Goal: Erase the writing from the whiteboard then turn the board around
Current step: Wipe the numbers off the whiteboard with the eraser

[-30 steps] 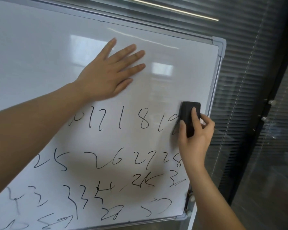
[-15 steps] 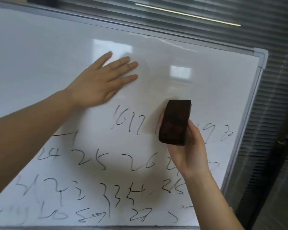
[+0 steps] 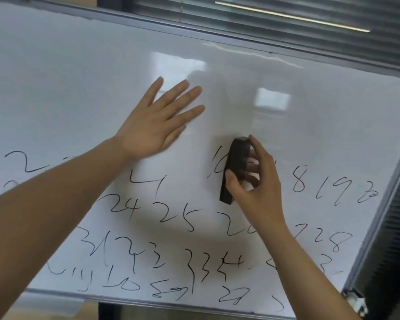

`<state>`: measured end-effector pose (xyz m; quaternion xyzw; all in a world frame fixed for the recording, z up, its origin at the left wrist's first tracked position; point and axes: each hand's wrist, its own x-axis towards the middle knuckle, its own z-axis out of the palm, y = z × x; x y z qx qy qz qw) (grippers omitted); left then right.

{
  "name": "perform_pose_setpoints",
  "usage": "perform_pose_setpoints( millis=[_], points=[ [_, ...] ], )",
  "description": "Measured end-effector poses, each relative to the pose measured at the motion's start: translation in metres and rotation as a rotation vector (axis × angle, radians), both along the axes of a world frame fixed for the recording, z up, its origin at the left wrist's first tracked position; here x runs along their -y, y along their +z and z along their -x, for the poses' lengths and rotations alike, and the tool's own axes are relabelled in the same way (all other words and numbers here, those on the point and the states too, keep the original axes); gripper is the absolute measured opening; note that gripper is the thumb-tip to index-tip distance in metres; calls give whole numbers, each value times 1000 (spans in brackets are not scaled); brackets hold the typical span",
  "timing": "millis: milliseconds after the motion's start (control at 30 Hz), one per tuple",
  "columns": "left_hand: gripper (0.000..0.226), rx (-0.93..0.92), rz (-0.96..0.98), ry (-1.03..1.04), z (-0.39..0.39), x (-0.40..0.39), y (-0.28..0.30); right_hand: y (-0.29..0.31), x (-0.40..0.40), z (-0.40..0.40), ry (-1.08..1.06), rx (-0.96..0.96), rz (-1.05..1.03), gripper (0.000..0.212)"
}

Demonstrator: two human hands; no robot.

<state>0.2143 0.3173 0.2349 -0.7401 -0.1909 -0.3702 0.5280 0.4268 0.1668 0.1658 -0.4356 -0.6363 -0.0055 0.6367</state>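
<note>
The whiteboard (image 3: 321, 125) fills the view, its upper half wiped clean. Handwritten black numbers (image 3: 176, 218) cover the lower half in several rows. My left hand (image 3: 157, 121) lies flat on the clean part, fingers straight and spread, pressing the board. My right hand (image 3: 256, 179) grips a black eraser (image 3: 236, 167), thumb on its left edge and fingers curled behind it. The eraser stands on end against the board, over a number in the top written row, with "8 19" still legible to its right.
The board's grey frame (image 3: 379, 218) runs down the right side, with a white corner fitting (image 3: 356, 301) at the bottom right. Dark window blinds (image 3: 286, 10) hang behind the board. A grey tray ledge (image 3: 51, 303) sits under the bottom left edge.
My right hand has swept the eraser leftward along the top written row, wiping away some digits and turning the eraser edge-on. My left hand stays flat on the board. The view has shifted left.
</note>
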Motion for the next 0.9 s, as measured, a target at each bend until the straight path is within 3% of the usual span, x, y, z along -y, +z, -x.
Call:
perform_pose_setpoints(
  millis=[200,400,900],
  points=[
    [48,10,-3,-17,0,-3,-1,1,-21,-3,-384,418,-129,74],
    [47,11,-10,-32,-1,-5,-2,7,-42,-19,-560,734,-360,52],
    [47,18,-21,-45,-3,-9,-2,-28,-50,-21,-570,875,-444,57]
  ],
)
